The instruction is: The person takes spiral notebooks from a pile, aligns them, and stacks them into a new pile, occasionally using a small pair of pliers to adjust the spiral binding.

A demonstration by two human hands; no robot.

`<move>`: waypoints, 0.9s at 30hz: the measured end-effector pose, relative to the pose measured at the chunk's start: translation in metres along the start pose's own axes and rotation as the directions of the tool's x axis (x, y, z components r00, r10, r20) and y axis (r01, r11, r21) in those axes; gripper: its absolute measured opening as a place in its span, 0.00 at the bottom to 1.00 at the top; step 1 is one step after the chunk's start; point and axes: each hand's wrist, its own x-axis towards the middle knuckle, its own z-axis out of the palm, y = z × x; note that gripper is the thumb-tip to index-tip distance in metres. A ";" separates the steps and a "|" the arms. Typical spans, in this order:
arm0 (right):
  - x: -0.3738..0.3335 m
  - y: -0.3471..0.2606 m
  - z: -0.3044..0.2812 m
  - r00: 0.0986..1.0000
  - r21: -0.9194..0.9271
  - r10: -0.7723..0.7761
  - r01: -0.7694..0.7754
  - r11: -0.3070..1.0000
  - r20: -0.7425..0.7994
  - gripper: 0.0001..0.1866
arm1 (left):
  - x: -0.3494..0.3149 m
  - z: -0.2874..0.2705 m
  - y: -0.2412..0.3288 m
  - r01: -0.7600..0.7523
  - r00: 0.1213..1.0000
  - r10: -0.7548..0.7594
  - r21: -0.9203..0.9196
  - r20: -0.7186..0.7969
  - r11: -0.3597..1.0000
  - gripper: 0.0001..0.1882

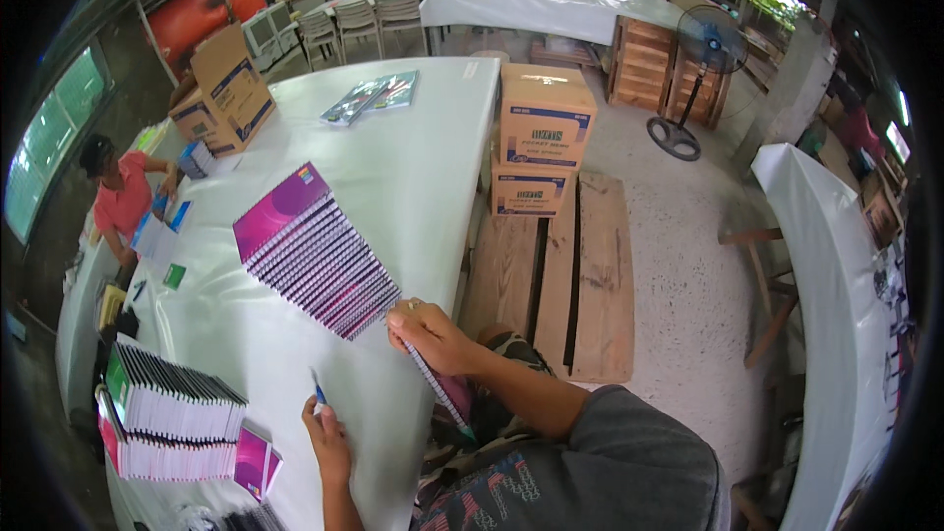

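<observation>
A long desk point(413, 167) under a white cover fills the left half of the view, curving away toward stacked cardboard boxes point(544, 143) on a wooden pallet point(590, 275) to its right. Another open cardboard box point(224, 90) sits at the far left corner of the desk, and a person in a red shirt point(120, 199) works at the left edge. Across the middle runs a slanted row of spiral-bound notebooks point(315, 253) with magenta and purple covers, overlapped like fallen dominoes — its near end lies just beside the right hand. At lower left, two stacks of notebooks point(167, 423) stand on edge, green covers above, pink below.

Now the hands. The right hand point(433, 337) is clenched around one spiral notebook point(441, 385), gripping it by the top end at the desk's edge; the notebook hangs down and toward the person, off the desk. The left hand point(326, 438) rests on the desk, well apart to the lower left, fingers pinched on a small blue pen point(319, 393) that points up — away from the held notebook.
</observation>
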 end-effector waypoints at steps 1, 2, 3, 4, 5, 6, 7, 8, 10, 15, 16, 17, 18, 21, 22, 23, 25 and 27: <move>0.003 0.003 0.004 1.000 0.020 0.016 -0.017 1.000 0.022 0.21 | -0.004 -0.004 0.016 0.314 0.949 -0.264 -0.509 0.170 0.801 0.18; 0.006 0.002 0.007 0.996 0.031 0.080 -0.082 0.996 0.048 0.22 | -0.008 -0.005 0.027 0.366 0.927 -0.208 -0.642 0.311 0.673 0.19; 0.008 0.002 0.011 0.986 0.040 0.149 -0.152 0.988 0.077 0.22 | -0.014 -0.006 0.037 0.425 0.896 -0.123 -0.743 0.427 0.517 0.20; 0.008 0.000 0.014 0.976 0.073 0.191 -0.199 0.977 0.101 0.23 | -0.023 -0.004 0.053 0.463 0.859 -0.044 -0.739 0.510 0.489 0.21; 0.007 0.001 0.012 0.962 0.106 0.244 -0.257 0.961 0.119 0.24 | -0.028 0.002 0.070 0.511 0.808 0.030 -0.726 0.588 0.460 0.23; 0.007 0.005 0.011 0.965 0.111 0.242 -0.253 0.961 0.098 0.26 | -0.032 0.008 0.087 0.564 0.761 0.033 -0.686 0.648 0.460 0.24; 0.005 0.009 0.007 0.969 0.115 0.238 -0.244 0.963 0.065 0.28 | -0.034 0.016 0.103 0.617 0.702 0.040 -0.635 0.711 0.465 0.25; 0.006 0.010 0.007 0.966 0.101 0.250 -0.256 0.961 0.072 0.30 | -0.035 0.018 0.110 0.622 0.717 0.006 -0.644 0.697 0.445 0.25; 0.006 0.008 0.007 0.956 0.094 0.278 -0.287 0.953 0.094 0.31 | -0.038 0.022 0.120 0.735 0.560 0.095 -0.547 0.823 0.402 0.26; 0.006 0.003 0.021 0.965 0.106 0.227 -0.241 0.965 0.132 0.31 | -0.044 0.021 0.127 0.800 0.496 0.077 -0.489 0.865 0.348 0.27; 0.004 0.002 0.022 0.961 0.093 0.246 -0.258 0.962 0.123 0.31 | -0.043 0.021 0.128 0.815 0.471 0.072 -0.465 0.879 0.347 0.26; 0.004 0.003 0.022 0.960 0.095 0.250 -0.263 0.960 0.128 0.31 | -0.042 0.021 0.129 0.815 0.475 0.069 -0.468 0.877 0.342 0.26; 0.003 0.004 0.022 0.969 0.050 0.208 -0.216 0.975 0.131 0.31 | -0.041 0.020 0.130 0.820 0.471 0.052 -0.459 0.880 0.343 0.27; 0.002 0.004 0.023 0.979 -0.006 0.149 -0.149 0.989 0.139 0.29 | -0.038 0.017 0.132 0.827 0.464 0.018 -0.441 0.885 0.350 0.27; 0.002 0.004 0.024 0.982 -0.018 0.129 -0.128 0.992 0.140 0.28 | -0.038 0.016 0.131 0.828 0.459 0.005 -0.430 0.888 0.358 0.27; 0.003 0.003 0.023 0.981 -0.017 0.133 -0.132 0.991 0.142 0.28 | -0.036 0.014 0.128 0.830 0.460 0.003 -0.431 0.888 0.354 0.27; 0.005 0.001 0.020 0.982 -0.163 -0.006 0.038 0.986 0.191 0.25 | -0.034 0.012 0.120 0.888 0.383 0.089 -0.393 0.919 0.238 0.27; 0.006 0.001 0.022 0.981 -0.231 -0.052 0.096 0.968 0.189 0.22 | -0.033 0.009 0.120 0.890 0.382 0.049 -0.382 0.923 0.248 0.26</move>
